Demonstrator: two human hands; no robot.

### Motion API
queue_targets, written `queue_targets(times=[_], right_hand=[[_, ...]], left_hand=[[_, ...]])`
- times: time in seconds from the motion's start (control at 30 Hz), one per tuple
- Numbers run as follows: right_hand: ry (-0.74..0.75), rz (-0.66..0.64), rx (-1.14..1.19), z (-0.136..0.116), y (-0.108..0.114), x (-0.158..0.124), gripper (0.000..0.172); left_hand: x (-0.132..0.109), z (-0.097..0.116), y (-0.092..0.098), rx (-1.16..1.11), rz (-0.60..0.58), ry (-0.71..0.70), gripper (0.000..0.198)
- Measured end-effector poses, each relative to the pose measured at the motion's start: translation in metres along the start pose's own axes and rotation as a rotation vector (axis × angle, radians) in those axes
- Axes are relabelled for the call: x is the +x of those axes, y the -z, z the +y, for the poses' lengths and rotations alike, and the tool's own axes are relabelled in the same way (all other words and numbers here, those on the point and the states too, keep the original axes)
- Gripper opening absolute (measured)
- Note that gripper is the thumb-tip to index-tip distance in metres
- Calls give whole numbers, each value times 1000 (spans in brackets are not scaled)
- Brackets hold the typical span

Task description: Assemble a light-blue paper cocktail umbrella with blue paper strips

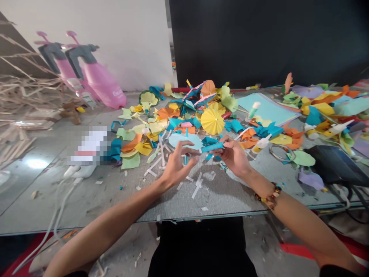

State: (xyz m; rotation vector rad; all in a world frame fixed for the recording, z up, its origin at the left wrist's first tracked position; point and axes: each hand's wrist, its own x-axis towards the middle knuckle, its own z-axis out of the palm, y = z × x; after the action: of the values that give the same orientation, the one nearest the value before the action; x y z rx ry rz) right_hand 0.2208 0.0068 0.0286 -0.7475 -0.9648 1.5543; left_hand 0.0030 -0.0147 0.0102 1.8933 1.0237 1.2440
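Note:
A blue folded paper strip (212, 147) is pinched at its right end by my right hand (235, 156). The left end of that strip points toward my left hand (179, 163), whose thumb and fingers are spread apart; I cannot tell whether a fingertip touches the strip. Just beyond my left hand lies a pale blue paper oval (180, 141), with a thin blue paper piece (186, 132) standing out behind it. A yellow pleated paper disc (212, 121) rests further back. White paper strips (197, 186) are scattered on the table around my hands.
Cut paper pieces (134, 142) in several colours crowd the back. Glue bottles (261, 144), a glue stick (253, 110), a tape ring (281, 153) and a black device (338, 165) are on the right. Pink sprayers (103, 84), thin wooden sticks (17, 144) and a cabled white device (80, 171) stand left.

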Motion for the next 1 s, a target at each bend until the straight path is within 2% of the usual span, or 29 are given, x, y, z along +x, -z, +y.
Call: queue_targets(times=[0.1,0.23,0.47,1.0], right_hand=[[5,-20,-40,2,1,0,8],[18,-9,-73,3,0,-1,5],[36,-2,-102,3,-2,-2,3],[11,-34,-105,4,1,-1,4]], left_hand=[[-1,0,-5,-239,74,72,36],[0,0,-5,-336,119,95,35],[2,1,-3,-320,152,88,28],[3,0,-2,-188,202,-2,27]])
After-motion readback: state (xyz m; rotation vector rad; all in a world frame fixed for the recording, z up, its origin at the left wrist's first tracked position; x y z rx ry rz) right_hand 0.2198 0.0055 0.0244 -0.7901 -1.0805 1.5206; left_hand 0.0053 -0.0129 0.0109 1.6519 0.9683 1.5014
